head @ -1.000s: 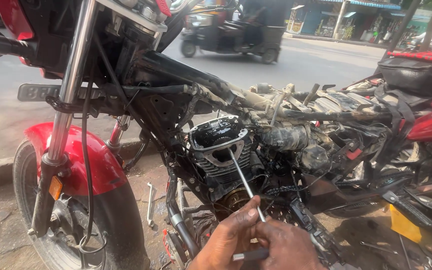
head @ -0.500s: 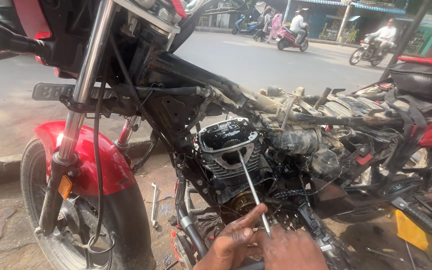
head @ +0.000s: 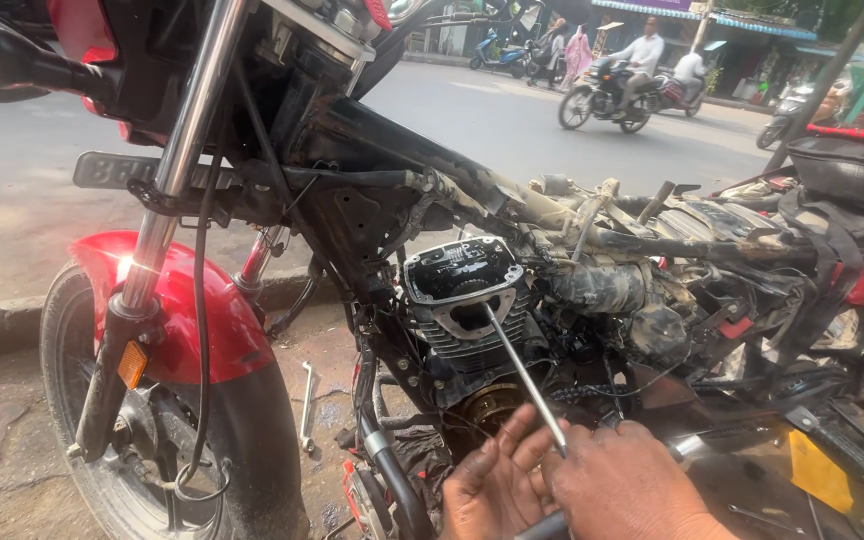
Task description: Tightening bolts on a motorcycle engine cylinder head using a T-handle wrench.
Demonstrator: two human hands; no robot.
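Both hands [head: 562, 485] steady a rod [head: 524, 378] into the engine [head: 467, 300], red mudguard [head: 187, 300] beside

The front fender [head: 187, 300] is glossy red, its reflector [head: 132, 364] orange; the cylinder head [head: 462, 290] is grey metal (black with grime inside), the rod [head: 524, 375] silver, the tyre [head: 252, 440] black.

Roadside repair spot: stripped motorcycle [head: 472, 300], street [head: 512, 130]

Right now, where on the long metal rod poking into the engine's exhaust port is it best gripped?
At its lower end, from below, where both hands sit: left hand, right hand. The metal rod slants up into the exhaust port, so its tip is boxed in by the engine; only the bare lower shaft is free for fingers.
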